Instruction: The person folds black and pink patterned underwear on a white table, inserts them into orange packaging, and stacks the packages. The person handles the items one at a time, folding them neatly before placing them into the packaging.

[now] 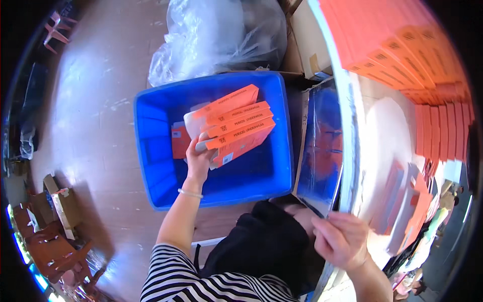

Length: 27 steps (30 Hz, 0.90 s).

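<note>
Over the blue plastic bin [216, 194], my left hand [200, 157] is closed around the near ends of a small stack of flat orange cardboard boxes [246, 132]. They are tilted, with dark print along their narrow sides and pale flaps at the hand's end. Beneath them, inside the bin, lies another orange box [179, 142], partly hidden by the stack. My right hand [343, 239] is apart from the boxes, beside the near edge of the white-edged table. Its fingers are loosely bent and somewhat apart, and I see nothing in them.
Orange boxes [443, 128] stand in rows and piles on the table [370, 100] at right, with loose orange cardboard [415, 211] nearer. Clear plastic bags [216, 40] lie beyond the bin. A clear-wrapped carton [319, 146] stands between bin and table. Brown cartons [65, 211] lie left.
</note>
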Tool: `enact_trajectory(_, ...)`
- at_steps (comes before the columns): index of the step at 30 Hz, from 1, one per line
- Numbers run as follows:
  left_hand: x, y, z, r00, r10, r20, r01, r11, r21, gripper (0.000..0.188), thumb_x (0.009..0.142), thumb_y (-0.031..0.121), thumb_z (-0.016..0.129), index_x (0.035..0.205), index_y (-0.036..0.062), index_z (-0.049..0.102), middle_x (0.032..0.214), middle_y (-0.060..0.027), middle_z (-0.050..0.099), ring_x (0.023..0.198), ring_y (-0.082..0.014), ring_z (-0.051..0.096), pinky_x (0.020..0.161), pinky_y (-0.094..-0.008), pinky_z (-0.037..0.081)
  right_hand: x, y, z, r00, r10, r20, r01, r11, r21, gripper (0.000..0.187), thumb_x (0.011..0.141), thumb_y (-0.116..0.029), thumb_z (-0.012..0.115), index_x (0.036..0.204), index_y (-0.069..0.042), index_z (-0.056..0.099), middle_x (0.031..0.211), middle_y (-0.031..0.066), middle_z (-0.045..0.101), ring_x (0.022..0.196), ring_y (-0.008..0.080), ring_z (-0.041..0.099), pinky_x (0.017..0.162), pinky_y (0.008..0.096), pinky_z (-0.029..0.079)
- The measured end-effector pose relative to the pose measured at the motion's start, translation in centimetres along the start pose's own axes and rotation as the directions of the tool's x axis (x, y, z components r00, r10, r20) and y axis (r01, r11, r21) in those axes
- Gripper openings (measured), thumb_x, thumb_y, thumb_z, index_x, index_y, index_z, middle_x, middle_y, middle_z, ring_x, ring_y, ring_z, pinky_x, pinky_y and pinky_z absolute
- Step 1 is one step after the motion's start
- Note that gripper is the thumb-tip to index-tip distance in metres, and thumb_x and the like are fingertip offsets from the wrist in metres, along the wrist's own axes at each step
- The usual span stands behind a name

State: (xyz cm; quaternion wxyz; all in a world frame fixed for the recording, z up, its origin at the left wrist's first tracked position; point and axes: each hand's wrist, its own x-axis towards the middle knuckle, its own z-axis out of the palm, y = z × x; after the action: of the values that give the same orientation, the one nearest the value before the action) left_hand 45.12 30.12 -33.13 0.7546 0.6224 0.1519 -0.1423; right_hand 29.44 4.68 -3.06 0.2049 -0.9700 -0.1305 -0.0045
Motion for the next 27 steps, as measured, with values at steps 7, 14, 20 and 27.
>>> enact_trajectory(7, -8.4, 8.8, -4.4, 0.943, 0.232, 0.236, -0.228, 0.973, -0.046, 0.067, 0.082, 0.023, 0.074, 0.14, 0.0011, 0.048, 0.136, -0.0147, 0.057, 0.122, -0.0269, 0.059, 0.1, -0.0436, 0.053, -1.1, 0.9, 1.7, 0.969, -0.067, -0.239, 0.07, 0.998, 0.004, 0.019, 0.079, -0.007, 0.077, 0.097, -0.005, 0.071, 0.068, 0.0096, 0.066, 0.071, 0.0271, 0.071, 0.069, 0.0371, 0.062)
enact_trajectory(14, -15.6, 20.2, 2.2, 0.855, 0.012, 0.519, 0.275, 0.838, -0.471, 0.066, 0.09, 0.038, 0.07, 0.143, 0.0046, 0.049, 0.14, -0.0163, 0.057, 0.123, -0.0315, 0.061, 0.099, -0.0487, 0.055, -3.3, 0.7, 1.8, 0.953, -0.103, -0.285, 0.11, 0.994, 0.008, 0.011, 0.087, -0.015, 0.066, 0.081, -0.006, 0.062, 0.066, 0.0107, 0.064, 0.071, 0.0302, 0.067, 0.079, 0.0427, 0.057)
enact_trajectory(20, -19.6, 22.7, 9.0, 0.565, -0.204, 0.8, 0.785, 0.43, -0.445, 0.049, 0.094, 0.036, 0.064, 0.134, 0.0068, 0.059, 0.133, -0.0141, 0.065, 0.119, -0.0329, 0.065, 0.093, -0.0506, 0.058, -0.8, 2.3, 5.6, 0.909, -0.071, -0.411, 0.071, 0.997, -0.015, 0.018, 0.091, -0.022, 0.058, 0.082, -0.008, 0.065, 0.072, 0.0111, 0.07, 0.073, 0.0347, 0.069, 0.071, 0.0462, 0.056)
enact_trajectory(27, -24.0, 26.0, 16.8, 0.452, -0.265, 0.852, 0.837, 0.456, -0.303, 0.038, 0.098, 0.028, 0.062, 0.126, 0.003, 0.065, 0.127, -0.0151, 0.07, 0.115, -0.0324, 0.068, 0.091, -0.0488, 0.061, -1.7, 1.6, 5.1, 0.941, 0.081, -0.33, -0.061, 0.996, 0.071, 0.023, 0.09, -0.024, 0.058, 0.079, -0.007, 0.07, 0.073, 0.016, 0.07, 0.072, 0.0353, 0.07, 0.07, 0.0483, 0.056)
